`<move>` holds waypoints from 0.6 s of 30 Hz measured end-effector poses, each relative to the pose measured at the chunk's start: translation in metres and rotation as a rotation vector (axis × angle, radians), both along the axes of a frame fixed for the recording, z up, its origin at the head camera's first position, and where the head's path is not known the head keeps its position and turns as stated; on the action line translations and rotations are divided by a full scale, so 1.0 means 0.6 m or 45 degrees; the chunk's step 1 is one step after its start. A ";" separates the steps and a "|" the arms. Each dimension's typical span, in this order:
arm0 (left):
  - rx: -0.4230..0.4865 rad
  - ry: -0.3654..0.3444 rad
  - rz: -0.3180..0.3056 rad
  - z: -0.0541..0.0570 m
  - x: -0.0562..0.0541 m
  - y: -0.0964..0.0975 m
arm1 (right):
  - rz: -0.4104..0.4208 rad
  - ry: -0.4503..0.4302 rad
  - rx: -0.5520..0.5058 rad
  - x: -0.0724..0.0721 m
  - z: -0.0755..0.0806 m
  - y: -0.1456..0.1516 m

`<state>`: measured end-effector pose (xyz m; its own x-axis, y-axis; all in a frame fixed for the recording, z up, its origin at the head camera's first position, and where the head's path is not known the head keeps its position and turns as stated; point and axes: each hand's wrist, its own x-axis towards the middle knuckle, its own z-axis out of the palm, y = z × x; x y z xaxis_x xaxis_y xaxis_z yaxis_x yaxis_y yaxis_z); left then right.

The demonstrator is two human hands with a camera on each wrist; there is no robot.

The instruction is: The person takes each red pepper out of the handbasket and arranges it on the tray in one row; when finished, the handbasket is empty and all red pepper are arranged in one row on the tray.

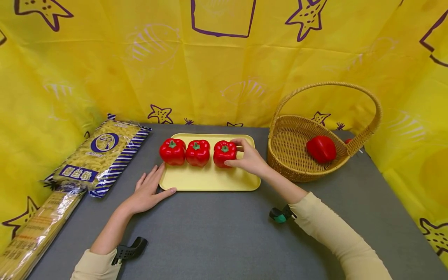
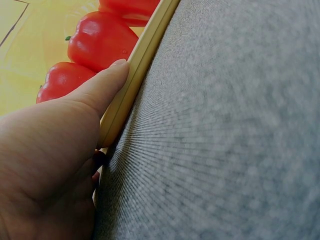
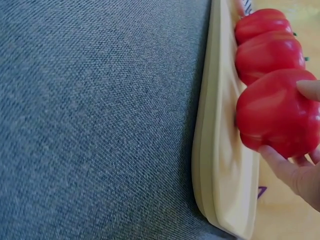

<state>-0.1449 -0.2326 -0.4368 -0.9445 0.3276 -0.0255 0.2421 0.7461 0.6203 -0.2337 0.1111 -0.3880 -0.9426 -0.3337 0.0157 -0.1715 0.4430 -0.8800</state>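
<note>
My right hand grips a red bell pepper from its right side, thumb in front and fingers behind, over the right half of a pale yellow tray. Two more red bell peppers sit side by side at the tray's back left: one at the end and one next to it. In the right wrist view, the gripped pepper is close over the tray. My left hand rests at the tray's front left corner with fingers spread, its thumb against the rim.
A wicker basket with a tall handle stands at the right, a red bell pepper inside. At the left lie a bag of pasta and a pack of long noodles. A yellow cloth hangs behind the grey table.
</note>
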 end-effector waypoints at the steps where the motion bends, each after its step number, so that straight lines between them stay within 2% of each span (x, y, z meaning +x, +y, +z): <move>1: 0.007 0.006 -0.002 -0.001 0.000 0.000 | 0.003 -0.004 -0.008 -0.001 -0.001 -0.001; 6: 0.024 0.027 -0.002 -0.004 -0.001 0.000 | 0.008 -0.017 -0.031 -0.004 -0.004 -0.006; 18: -0.020 -0.023 -0.009 0.004 0.000 -0.001 | -0.001 -0.021 -0.026 -0.006 -0.005 -0.014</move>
<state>-0.1450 -0.2335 -0.4343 -0.9414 0.3339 -0.0477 0.2364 0.7540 0.6128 -0.2376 0.1028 -0.3910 -0.9429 -0.3331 0.0069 -0.1566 0.4248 -0.8917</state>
